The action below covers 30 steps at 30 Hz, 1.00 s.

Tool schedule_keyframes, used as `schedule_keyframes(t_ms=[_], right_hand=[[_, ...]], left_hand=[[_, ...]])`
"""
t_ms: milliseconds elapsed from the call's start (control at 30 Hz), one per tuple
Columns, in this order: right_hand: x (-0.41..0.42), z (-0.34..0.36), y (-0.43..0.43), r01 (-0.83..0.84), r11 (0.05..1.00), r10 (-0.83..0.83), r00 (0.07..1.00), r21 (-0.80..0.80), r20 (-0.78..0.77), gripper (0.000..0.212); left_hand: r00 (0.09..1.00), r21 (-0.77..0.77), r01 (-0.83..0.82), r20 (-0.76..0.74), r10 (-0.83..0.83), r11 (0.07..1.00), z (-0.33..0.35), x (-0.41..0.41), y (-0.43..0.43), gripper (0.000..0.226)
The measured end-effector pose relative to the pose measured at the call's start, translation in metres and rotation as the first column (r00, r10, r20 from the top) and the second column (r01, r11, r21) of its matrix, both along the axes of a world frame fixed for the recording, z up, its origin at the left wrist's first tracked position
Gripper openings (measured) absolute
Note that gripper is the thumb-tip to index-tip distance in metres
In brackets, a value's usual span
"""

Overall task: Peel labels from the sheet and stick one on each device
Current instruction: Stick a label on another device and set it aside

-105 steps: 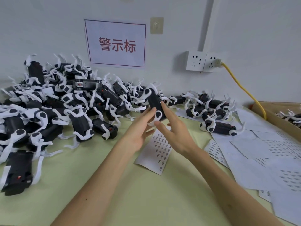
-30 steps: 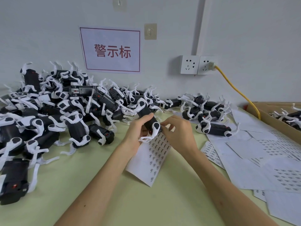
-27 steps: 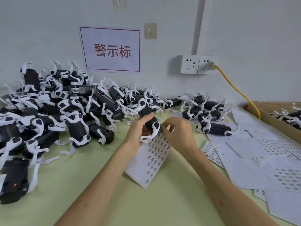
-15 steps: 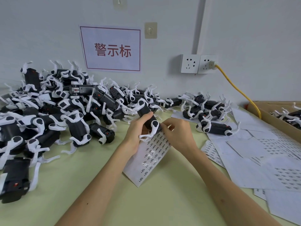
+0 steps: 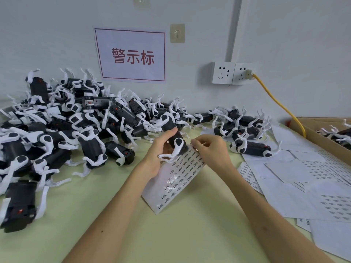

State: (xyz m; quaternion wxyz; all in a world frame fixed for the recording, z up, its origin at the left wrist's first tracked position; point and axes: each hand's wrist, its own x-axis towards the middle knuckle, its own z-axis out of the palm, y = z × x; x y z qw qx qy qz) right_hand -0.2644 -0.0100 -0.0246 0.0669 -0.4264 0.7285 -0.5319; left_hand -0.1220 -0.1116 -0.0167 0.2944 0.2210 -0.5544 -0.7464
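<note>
Holding device [image 5: 171, 132] in left grip [image 5: 160, 149]; right grip [image 5: 210, 149] pinching label sheet [image 5: 180, 179] beneath.

a white paper sign [image 5: 131, 55] with a thin red border is stuck on the wall [image 5: 284, 35] and reads 警示标 in three large red characters. below the sign, slightly right, the label sheet [image 5: 176, 179] carries rows of tiny black print, too small to read. further right of the sign, loose sheets [image 5: 322, 186] show similar unreadable print.
</note>
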Motion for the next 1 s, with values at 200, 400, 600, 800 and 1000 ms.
schedule_keyframes(t_ms=[200,400,600,800,1000], right_hand=[[-0.006,0.000,-0.001,0.027,0.999,-0.025,0.999,-0.040,0.042,0.017],[-0.013,0.001,0.002,0.055,0.986,-0.039,0.994,-0.155,0.102,0.019],[-0.008,0.003,0.004,-0.028,0.986,0.043,0.995,-0.165,0.087,0.021],[0.001,0.004,0.005,-0.146,0.983,0.137,0.987,-0.113,-0.088,0.032],[-0.004,-0.002,0.001,-0.108,0.992,0.095,0.979,-0.062,-0.180,0.038]], left_hand=[[1.000,0.030,0.024,-0.016,-0.023,0.999,-0.003,0.001,-0.005,0.029],[0.999,0.045,0.033,-0.039,-0.031,0.998,-0.004,0.006,-0.006,0.043],[0.997,-0.061,-0.009,-0.080,0.005,0.998,0.002,0.010,-0.008,0.055],[0.988,-0.053,0.109,-0.100,-0.114,0.993,0.006,0.011,-0.003,0.068],[0.986,-0.075,0.143,-0.076,-0.149,0.987,0.011,0.009,0.004,0.068]])
